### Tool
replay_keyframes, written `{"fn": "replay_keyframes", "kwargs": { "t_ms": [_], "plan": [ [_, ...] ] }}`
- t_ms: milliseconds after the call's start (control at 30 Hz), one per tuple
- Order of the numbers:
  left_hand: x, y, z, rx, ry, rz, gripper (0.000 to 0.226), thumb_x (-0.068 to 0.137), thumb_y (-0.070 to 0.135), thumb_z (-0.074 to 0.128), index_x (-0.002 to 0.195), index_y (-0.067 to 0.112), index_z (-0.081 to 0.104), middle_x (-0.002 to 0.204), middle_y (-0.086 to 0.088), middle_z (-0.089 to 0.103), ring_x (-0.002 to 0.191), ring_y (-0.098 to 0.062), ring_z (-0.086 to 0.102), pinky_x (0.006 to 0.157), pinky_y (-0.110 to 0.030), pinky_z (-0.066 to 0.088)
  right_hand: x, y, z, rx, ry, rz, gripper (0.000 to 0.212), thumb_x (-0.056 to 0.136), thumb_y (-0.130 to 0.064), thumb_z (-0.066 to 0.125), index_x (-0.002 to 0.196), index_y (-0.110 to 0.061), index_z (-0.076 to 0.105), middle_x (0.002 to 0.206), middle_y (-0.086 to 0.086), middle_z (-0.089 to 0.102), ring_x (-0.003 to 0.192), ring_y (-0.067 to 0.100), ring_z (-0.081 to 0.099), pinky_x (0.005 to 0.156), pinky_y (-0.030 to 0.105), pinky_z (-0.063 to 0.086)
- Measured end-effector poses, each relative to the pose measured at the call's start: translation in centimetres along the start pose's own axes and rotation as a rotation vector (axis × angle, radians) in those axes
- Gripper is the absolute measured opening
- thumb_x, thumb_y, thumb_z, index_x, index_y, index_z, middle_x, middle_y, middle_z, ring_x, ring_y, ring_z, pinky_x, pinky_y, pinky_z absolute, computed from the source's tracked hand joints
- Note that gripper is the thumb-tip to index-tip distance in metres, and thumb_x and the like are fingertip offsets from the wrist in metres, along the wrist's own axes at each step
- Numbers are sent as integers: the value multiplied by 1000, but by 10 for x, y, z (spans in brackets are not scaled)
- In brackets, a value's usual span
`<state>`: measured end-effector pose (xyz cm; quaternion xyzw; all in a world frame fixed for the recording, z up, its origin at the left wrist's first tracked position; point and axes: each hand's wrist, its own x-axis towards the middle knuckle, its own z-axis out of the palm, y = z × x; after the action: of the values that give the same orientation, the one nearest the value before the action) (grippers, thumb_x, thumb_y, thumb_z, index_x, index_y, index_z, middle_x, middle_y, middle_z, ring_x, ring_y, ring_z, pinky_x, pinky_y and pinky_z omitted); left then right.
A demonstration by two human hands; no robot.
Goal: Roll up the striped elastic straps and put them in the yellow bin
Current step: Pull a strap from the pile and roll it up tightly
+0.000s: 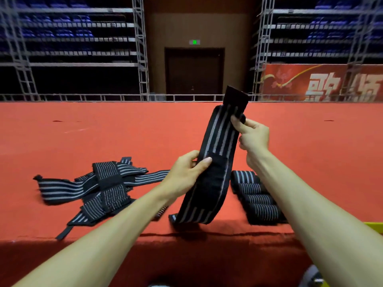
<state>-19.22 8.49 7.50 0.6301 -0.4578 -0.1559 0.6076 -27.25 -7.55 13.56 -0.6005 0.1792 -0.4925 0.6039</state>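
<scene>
Here the striped strap (pixel 219 141) is held up off the red surface (pixel 124 137), stretched lengthwise between both hands. The left hand (pixel 186 172) grips it around the middle, thumb across the front and fingers curled behind. The right hand (pixel 251 134) pinches it near the top, just under the plain black end tab. Held this way, taut and raised, the band runs straight and untwisted, which I judge to be the set-up for starting a tight roll from one end. Its lower end curls down toward the surface near the front edge; whether it rests there I cannot tell.

To the left lies a pile of loose straps (pixel 99 187), flat and crossed over one another, not yet rolled. To the right, just beside the hanging strap and partly hidden by the right forearm, sits a row of rolled straps (pixel 255 195) — finished, but not yet in the bin. Only a corner of the yellow bin (pixel 376 227) shows at the right edge, beyond that forearm, and its inside is out of view. The rolls lie between the hands and the bin, so a reach there would pass over them. Behind stand a dark door (pixel 193 71) and a red banner (pixel 323 83).
</scene>
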Motion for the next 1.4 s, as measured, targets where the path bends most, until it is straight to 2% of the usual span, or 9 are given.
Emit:
{"fn": "replay_keyframes", "kwargs": {
  "t_ms": [200,333,500,700,867,967,1133,1267,1400],
  "plan": [
    [0,25,12,-331,-44,-16,25,98,13,51,119,0,58,104,-11,71,86,-15,70,75,-26,58,16,9,12,7,43,31,25,86,-33,72,69,-16,67,74,2,71,67,16,66,57,28,54],
    [12,23,16,-479,-65,-37,30,95,12,55,123,1,55,114,-13,69,97,-20,67,85,-30,57,29,24,20,-156,34,16,29,95,-32,61,83,-7,68,68,-2,65,51,2,59,44,14,43],
    [23,-45,16,-291,-91,-115,36,90,11,65,124,8,55,119,-6,68,109,-19,65,91,-30,52,48,73,29,-262,15,97,37,99,-34,51,68,-14,55,67,1,59,63,17,55,59,29,43],
    [38,-111,10,-165,72,-154,28,93,12,62,120,18,55,108,7,69,98,-4,66,77,-15,51,57,140,39,-236,-111,293,18,98,-13,49,99,-6,65,89,8,66,76,19,62,70,35,51],
    [59,-161,-3,-18,148,-168,33,92,7,62,120,21,51,109,13,65,98,2,63,81,-10,47,65,185,47,-209,-169,313,20,95,-2,52,110,-13,58,93,8,65,68,16,62,57,29,52],
    [69,-186,-8,90,125,-181,43,93,8,60,127,27,43,115,18,61,104,9,58,87,-8,43,75,213,53,-273,-170,261,25,93,0,56,110,-18,59,91,10,63,75,22,65,66,37,56],
    [98,-203,-11,227,106,-196,49,92,10,61,135,25,42,119,13,62,114,-5,57,99,-21,41,89,259,61,-356,-53,286,24,87,-11,59,101,-30,63,91,5,71,82,28,69,76,49,58],
    [117,-208,-8,280,198,-214,49,88,9,66,133,18,47,123,3,64,115,-14,58,100,-26,42,87,274,59,-289,-96,410,27,92,-8,56,117,-16,55,92,11,68,66,22,61,59,36,52],
    [115,-208,-9,206,248,-381,56,86,27,70,134,13,44,124,-4,62,113,-19,59,99,-36,46,72,274,50,-436,-225,378,44,88,-3,62,130,-11,51,105,7,64,93,21,65,85,39,54]
  ]
}}
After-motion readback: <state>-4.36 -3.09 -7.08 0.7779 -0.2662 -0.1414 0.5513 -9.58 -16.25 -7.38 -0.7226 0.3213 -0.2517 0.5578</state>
